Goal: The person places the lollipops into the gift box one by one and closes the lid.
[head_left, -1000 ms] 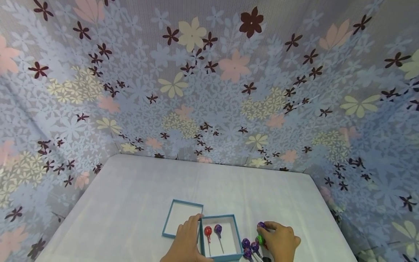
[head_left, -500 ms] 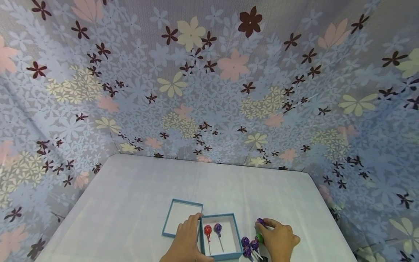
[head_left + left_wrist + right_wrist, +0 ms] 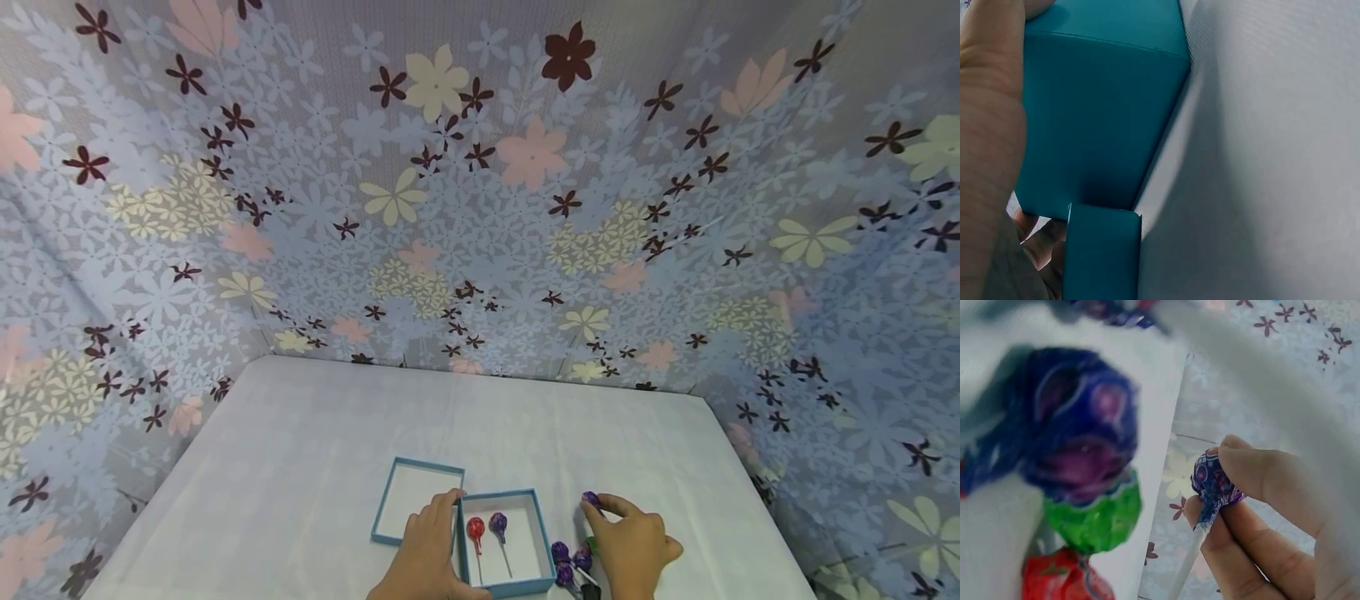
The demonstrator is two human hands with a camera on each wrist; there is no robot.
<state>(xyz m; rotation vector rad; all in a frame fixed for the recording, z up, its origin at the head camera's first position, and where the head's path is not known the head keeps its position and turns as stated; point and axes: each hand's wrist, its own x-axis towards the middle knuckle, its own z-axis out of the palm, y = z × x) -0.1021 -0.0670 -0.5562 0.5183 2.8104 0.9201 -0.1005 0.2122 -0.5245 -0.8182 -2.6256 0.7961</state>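
Observation:
My right hand (image 3: 636, 542) pinches a purple-wrapped lollipop (image 3: 591, 498) by its head, between thumb and fingers; its white stick hangs down in the right wrist view. My left hand (image 3: 426, 550) grips the left side of an open teal box (image 3: 545, 533), thumb at the front and fingers at the back corner. Inside the box lie a red lollipop (image 3: 476, 528) and a purple lollipop (image 3: 498, 523), side by side with sticks toward me. The left wrist view has the box's teal outer wall (image 3: 1097, 119) close beside the hand.
The box lid (image 3: 420, 492) lies inner side up, left of the box. Several purple lollipops (image 3: 561, 552) are heaped at the box's right. In the right wrist view, a green lollipop (image 3: 1094, 519) and a red lollipop (image 3: 1063, 578) show. A flowered cloth (image 3: 465, 208) hangs behind the white table (image 3: 337, 417).
My right hand has lifted the purple lollipop away from the others and shifted slightly left and up with it. The left hand stays on the box.

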